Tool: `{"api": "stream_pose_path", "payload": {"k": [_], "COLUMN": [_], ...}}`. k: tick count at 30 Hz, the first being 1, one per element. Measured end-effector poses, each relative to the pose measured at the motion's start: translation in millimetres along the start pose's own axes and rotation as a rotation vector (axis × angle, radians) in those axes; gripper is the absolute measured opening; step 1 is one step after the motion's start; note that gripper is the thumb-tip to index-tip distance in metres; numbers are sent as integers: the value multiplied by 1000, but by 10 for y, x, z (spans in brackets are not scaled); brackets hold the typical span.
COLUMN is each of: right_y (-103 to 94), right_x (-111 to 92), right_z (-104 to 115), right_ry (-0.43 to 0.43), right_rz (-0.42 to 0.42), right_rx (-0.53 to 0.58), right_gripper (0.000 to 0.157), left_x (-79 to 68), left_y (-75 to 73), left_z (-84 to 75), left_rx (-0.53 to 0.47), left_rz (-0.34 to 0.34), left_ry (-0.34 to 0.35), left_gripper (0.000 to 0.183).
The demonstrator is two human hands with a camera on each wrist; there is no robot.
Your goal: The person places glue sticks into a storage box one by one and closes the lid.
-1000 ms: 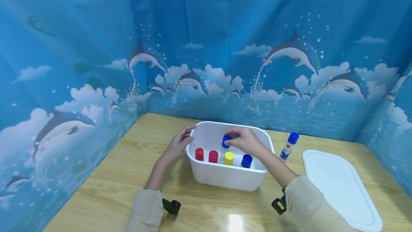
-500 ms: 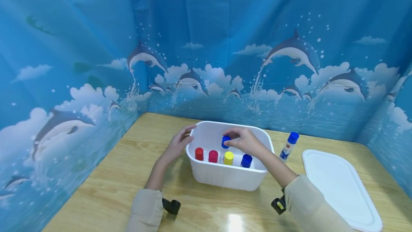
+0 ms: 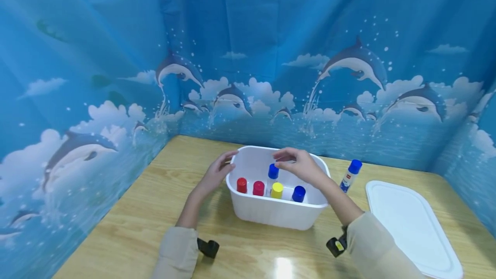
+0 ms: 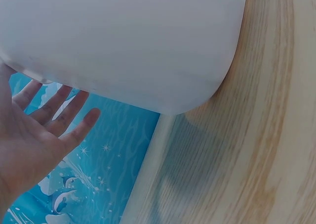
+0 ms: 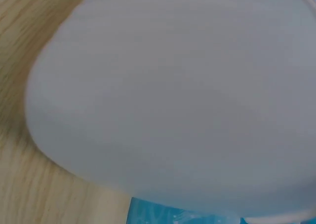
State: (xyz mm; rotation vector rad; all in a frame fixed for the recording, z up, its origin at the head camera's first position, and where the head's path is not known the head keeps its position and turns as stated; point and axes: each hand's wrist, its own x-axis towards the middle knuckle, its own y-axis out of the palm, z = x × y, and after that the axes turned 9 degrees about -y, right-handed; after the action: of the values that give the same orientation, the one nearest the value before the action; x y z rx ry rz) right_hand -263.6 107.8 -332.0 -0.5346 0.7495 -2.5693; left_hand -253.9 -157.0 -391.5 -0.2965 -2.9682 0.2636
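A white plastic bin [image 3: 271, 213] stands on the table. My left hand [image 3: 218, 171] is at its left rim, thumb on the near side; in the left wrist view that hand's fingers [image 4: 74, 112] are spread and nearly straight beside the wall. Over the bin, my right hand [image 3: 300, 167] has its fingers extended and holds nothing. Just below its fingertips, a blue-capped glue stick [image 3: 273, 171] stands upright inside. Along the front wall, bodies mostly hidden, are a red cap [image 3: 242, 185], a crimson cap [image 3: 258, 188], a yellow cap [image 3: 277, 190] and a darker blue cap [image 3: 299, 193].
Right of the bin, another blue-capped glue stick [image 3: 350, 175] stands on the wooden table [image 3: 139, 210]. A white lid [image 3: 412, 223] lies flat at the far right. Dolphin-printed blue curtains [image 3: 255, 55] enclose the back and sides. The bin's outer wall [image 5: 168, 95] fills most of the right wrist view.
My right hand has let go of the blue-capped glue stick and lifted slightly up and to the right. The glue stick stays upright in the bin. My left hand keeps its place.
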Motion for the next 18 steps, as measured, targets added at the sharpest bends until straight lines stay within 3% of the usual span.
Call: {"api": "stream_pose_path", "payload": {"k": [11,18], "right_y": [-502,-821], "right_x": [-220,-474], "right_z": [109,-18], "right_ry": [-15,5], "right_rz": [-201,-369], "right_rx": [-21,-105], "right_gripper": [39,47], "left_x": [23,26], "left_y": [12,1], "left_z": [33,43], "left_rx": [4,-11], "left_rz": [-12,-11], "left_ry": [-30,-18], "left_gripper": [41,41]}}
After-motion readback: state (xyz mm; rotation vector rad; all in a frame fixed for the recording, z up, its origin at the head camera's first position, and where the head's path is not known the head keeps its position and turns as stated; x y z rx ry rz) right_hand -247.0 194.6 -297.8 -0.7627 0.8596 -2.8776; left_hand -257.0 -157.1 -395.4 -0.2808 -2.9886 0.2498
